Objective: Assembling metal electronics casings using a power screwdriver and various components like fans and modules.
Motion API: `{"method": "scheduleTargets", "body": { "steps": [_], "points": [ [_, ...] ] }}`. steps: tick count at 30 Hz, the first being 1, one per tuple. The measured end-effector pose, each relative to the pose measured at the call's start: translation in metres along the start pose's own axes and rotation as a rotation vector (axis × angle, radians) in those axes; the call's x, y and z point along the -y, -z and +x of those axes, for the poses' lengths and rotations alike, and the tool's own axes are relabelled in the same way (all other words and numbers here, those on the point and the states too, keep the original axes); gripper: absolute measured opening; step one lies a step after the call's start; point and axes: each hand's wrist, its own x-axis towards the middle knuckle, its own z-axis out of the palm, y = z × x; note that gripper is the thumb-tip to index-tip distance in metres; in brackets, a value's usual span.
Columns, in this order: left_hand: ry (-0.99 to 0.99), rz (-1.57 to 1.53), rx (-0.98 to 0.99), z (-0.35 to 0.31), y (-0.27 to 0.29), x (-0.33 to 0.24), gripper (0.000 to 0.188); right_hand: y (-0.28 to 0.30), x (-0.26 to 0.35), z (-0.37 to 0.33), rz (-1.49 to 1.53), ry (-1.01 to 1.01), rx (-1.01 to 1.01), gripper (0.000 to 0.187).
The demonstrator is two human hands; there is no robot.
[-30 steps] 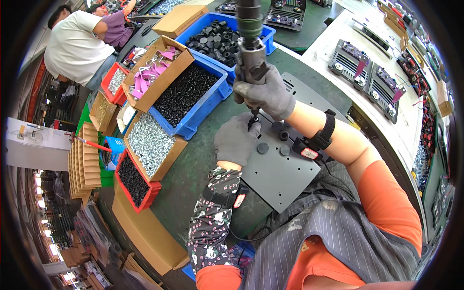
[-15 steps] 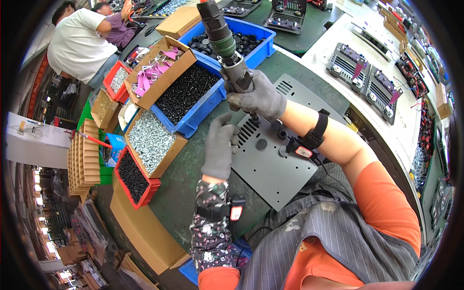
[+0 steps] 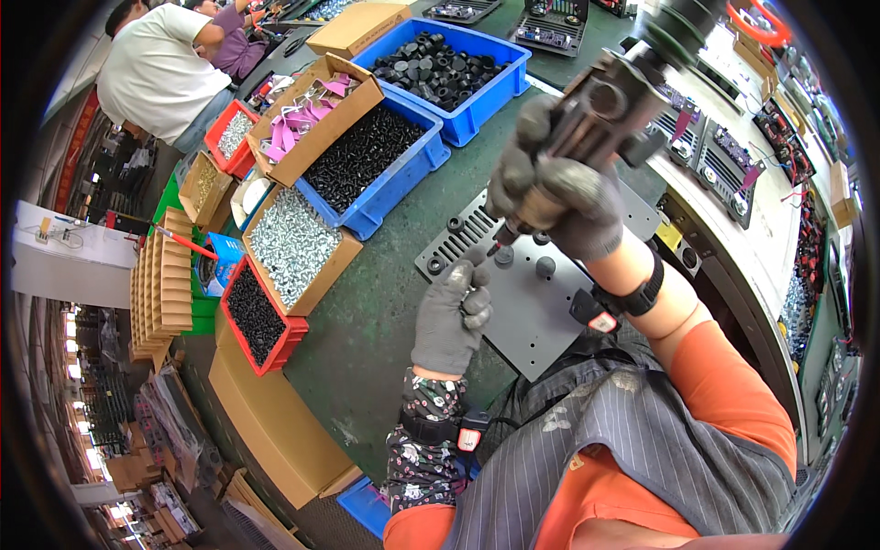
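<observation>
My right hand [image 3: 573, 197], in a grey glove, is wrapped round a dark power screwdriver [image 3: 600, 105]. The tool is tilted, its bit pointing down and left over a grey metal panel [image 3: 541, 316]. Close beside the bit tip is my gloved left hand [image 3: 451, 316], thumb and fingertips pressed together; what they pinch is too small to make out. Black round rubber feet lie on the panel: one by the slots [image 3: 435, 264], another at the slots' far end [image 3: 456, 223], and others nearer its middle [image 3: 545, 267]. Part of the panel is hidden under my right hand.
Left of the panel stand a blue bin of black screws [image 3: 362, 160], a carton of silver screws [image 3: 291, 246] and a red bin of small black screws [image 3: 254, 313]. A blue bin of rubber feet [image 3: 440, 73] is behind. Slotted panels with circuit boards [image 3: 724, 165] lie right. Two people are far left.
My right hand has swung the screwdriver rightward and tilted it, closer to the camera. The left hand has moved right, its fingers now at the bit tip. Feet beside the slots have come into sight.
</observation>
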Motion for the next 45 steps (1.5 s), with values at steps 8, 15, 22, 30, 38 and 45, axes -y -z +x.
{"method": "scheduleTargets", "body": {
  "steps": [8,15,22,30,38,45],
  "points": [
    [0.214,-0.307,0.164,-0.006,-0.018,0.015,0.032,-0.002,0.007,-0.024,0.183,0.068,0.071,0.043],
    [0.19,-0.368,0.191,-0.007,-0.032,0.023,0.033,0.004,0.016,-0.034,0.143,0.118,0.042,0.041],
    [0.207,-0.323,0.129,-0.005,-0.048,0.025,0.029,0.015,0.022,-0.035,0.126,0.188,0.049,0.043],
    [0.219,0.338,0.094,-0.005,-0.042,0.021,0.039,0.037,0.026,-0.029,0.174,0.098,-0.136,0.04],
    [-0.548,1.962,-0.339,0.058,-0.011,-0.043,0.036,0.06,0.028,0.0,-0.034,0.007,-0.306,0.039],
    [-0.613,1.764,-0.104,0.105,-0.041,-0.04,0.033,0.073,0.016,0.033,-0.309,-0.011,-0.255,0.04]
  ]
}}
